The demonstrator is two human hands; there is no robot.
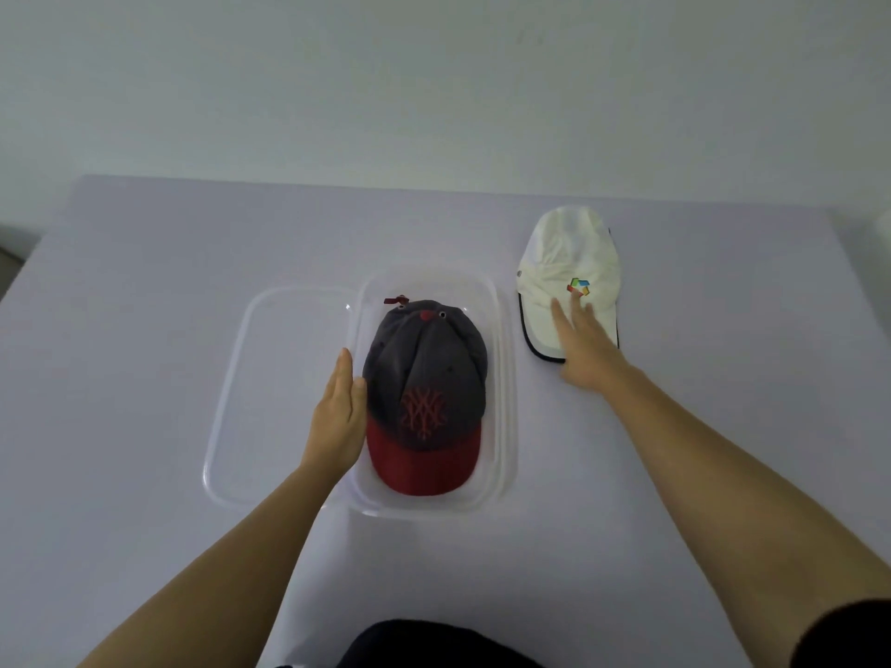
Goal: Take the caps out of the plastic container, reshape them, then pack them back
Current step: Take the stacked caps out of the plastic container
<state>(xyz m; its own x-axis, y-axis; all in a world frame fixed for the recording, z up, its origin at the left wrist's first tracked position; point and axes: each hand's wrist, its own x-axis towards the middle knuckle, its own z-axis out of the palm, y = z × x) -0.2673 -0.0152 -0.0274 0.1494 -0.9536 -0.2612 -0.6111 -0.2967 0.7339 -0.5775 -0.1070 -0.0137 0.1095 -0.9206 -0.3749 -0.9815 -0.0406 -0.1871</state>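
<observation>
1. Fingers point(343, 373) of the left hand point(337, 412) lie straight and together, edge-on along the left side of the grey-and-red cap point(426, 378). They grip nothing.
2. That cap sits inside the clear plastic container point(504, 378), brim toward the person and crown away, its long axis matching the container's.
3. The container's clear lid point(270, 378) lies flat on the table point(144, 282), touching the container's left side.
4. The right hand point(581, 347) rests flat on the brim of the white cap point(569, 253), fingers spread and straight, with no grasp closed.
5. The white cap lies on the table just right of the container, parallel to it, brim nearest. The right hand is clearly the nearer one, so packing it probably means a short carry leftward without turning it.
</observation>
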